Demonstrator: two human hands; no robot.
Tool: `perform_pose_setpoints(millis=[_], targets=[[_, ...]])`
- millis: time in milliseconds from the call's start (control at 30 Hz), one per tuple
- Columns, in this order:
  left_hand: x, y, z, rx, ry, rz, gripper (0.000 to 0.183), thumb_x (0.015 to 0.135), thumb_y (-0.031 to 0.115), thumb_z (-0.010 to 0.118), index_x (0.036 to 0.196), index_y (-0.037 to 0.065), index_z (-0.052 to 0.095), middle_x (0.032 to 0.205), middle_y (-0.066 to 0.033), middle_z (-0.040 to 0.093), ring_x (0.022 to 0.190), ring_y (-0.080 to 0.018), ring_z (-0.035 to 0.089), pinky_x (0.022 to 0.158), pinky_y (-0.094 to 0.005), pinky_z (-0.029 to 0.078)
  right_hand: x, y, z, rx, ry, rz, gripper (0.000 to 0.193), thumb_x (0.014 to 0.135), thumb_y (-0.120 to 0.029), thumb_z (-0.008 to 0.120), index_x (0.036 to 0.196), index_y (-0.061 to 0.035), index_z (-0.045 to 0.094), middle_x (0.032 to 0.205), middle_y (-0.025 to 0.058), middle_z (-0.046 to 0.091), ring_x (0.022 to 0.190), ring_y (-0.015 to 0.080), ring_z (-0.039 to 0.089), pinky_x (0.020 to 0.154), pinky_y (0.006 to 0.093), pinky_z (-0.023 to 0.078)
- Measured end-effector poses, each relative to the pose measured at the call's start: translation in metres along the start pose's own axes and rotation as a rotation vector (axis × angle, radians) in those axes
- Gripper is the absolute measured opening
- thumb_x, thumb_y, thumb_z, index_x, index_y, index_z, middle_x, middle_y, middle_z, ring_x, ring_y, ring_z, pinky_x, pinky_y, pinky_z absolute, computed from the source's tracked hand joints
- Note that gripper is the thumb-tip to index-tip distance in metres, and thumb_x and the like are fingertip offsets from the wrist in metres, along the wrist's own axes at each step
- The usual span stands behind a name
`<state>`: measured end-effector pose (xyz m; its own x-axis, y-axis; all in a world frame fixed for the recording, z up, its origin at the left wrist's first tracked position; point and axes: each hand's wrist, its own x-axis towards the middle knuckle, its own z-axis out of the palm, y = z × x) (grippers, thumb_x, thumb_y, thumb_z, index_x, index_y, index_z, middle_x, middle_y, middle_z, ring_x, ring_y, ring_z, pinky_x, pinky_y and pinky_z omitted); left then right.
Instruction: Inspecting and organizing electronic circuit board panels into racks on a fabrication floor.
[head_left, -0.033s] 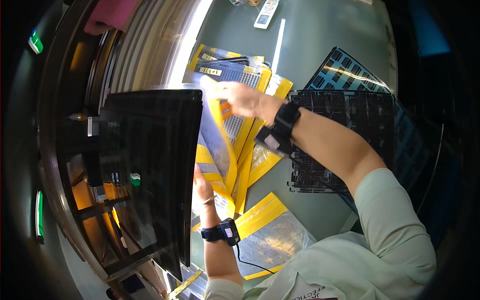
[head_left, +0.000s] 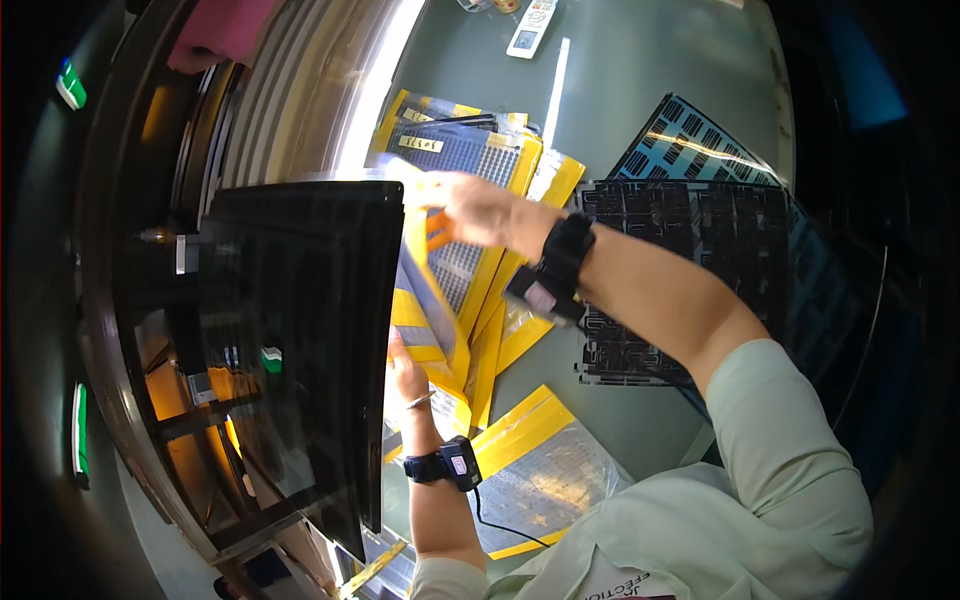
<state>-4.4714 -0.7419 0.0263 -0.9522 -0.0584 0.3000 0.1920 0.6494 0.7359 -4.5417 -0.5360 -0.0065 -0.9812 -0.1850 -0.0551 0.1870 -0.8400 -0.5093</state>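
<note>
My right hand (head_left: 475,208), a little blurred, has its fingers closed on the far edge of a yellow-bordered film sheet (head_left: 437,295). That edge is lifted and bent to the left, over other sheets of the same kind. My left hand (head_left: 407,372) is at the near end of these sheets, thumb pointing away from me; its fingers are mostly hidden behind a large dark panel (head_left: 300,350). Under the lifted sheet lies a stack of yellow-bordered sheets with a fine grid (head_left: 490,165). Each wrist wears a black strap with a small device.
Nearest me lies another yellow-edged clear sheet (head_left: 545,470). To the right are a dark patterned sheet (head_left: 690,270) and a blue one with black blocks (head_left: 690,140). A white remote control (head_left: 532,28) sits at the far end. Left of the table, a bright light strip (head_left: 375,100) glows.
My right hand has shifted slightly to the left and nearer, carrying the sheet's edge with it toward the dark panel. My left hand has stayed in place.
</note>
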Motion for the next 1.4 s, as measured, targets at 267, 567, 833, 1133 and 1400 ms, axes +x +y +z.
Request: perform_pose_setpoints(millis=[267, 567, 833, 1133, 1400], targets=[[-0.014, -0.058, 0.017, 0.054, -0.086, -0.081, 0.046, 0.093, 0.031, 0.044, 0.128, 0.003, 0.036, 0.122, -0.015, 0.048, 0.103, -0.0238, 0.052, 0.084, -0.0271, 0.043, -0.024, 0.041, 0.07, 0.164, 0.072, -0.022, 0.035, 0.093, -0.022, 0.037, 0.122, -0.0017, 0.038, 0.119, 0.015, 0.046, 0.11, 0.0268, 0.043, 0.095, 0.0394, 0.036], [-0.015, -0.07, 0.032, 0.356, -0.393, 0.024, 0.036, 0.088, 0.023, 0.05, 0.111, -0.004, 0.048, 0.092, -0.0231, 0.059, 0.083, -0.04, 0.057, 0.071, -0.0406, 0.045, -0.032, 0.04, 0.067, 0.013, 0.137, -0.076, 0.036, 0.093, -0.024, 0.04, 0.12, -0.0012, 0.042, 0.112, 0.0124, 0.052, 0.103, 0.0209, 0.049, 0.093, 0.0336, 0.038], [0.002, -0.036, 0.068, 0.603, -0.454, 0.293, 0.024, 0.084, 0.023, 0.046, 0.095, 0.005, 0.057, 0.065, -0.0209, 0.059, 0.061, -0.0386, 0.059, 0.057, -0.0466, 0.047, -0.09, 0.032, -0.02, -1.036, 0.347, -0.176, 0.021, 0.082, -0.014, 0.057, 0.099, -0.0005, 0.057, 0.091, 0.0097, 0.059, 0.084, 0.0167, 0.057, 0.077, 0.0276, 0.044], [-0.035, -0.046, 0.077, 0.655, -0.544, 0.446, 0.06, 0.072, 0.023, 0.062, 0.125, 0.003, 0.041, 0.125, -0.0184, 0.044, 0.109, -0.0328, 0.047, 0.094, -0.0389, 0.037, -0.204, 0.098, -0.023, -1.743, 0.185, -0.406, 0.032, 0.071, -0.009, 0.059, 0.1, 0.0023, 0.055, 0.1, 0.0142, 0.054, 0.095, 0.0307, 0.05, 0.083, 0.0371, 0.042], [-0.071, -0.058, 0.04, 0.733, -0.589, 0.449, 0.056, 0.077, 0.018, 0.056, 0.126, -0.002, 0.038, 0.131, -0.0212, 0.037, 0.122, -0.0387, 0.033, 0.099, -0.0484, 0.03, -0.145, 0.105, -0.036, -2.389, -0.152, -0.588, 0.021, 0.068, -0.017, 0.052, 0.078, -0.0016, 0.062, 0.089, 0.0112, 0.054, 0.082, 0.023, 0.049, 0.07, 0.0321, 0.04]])
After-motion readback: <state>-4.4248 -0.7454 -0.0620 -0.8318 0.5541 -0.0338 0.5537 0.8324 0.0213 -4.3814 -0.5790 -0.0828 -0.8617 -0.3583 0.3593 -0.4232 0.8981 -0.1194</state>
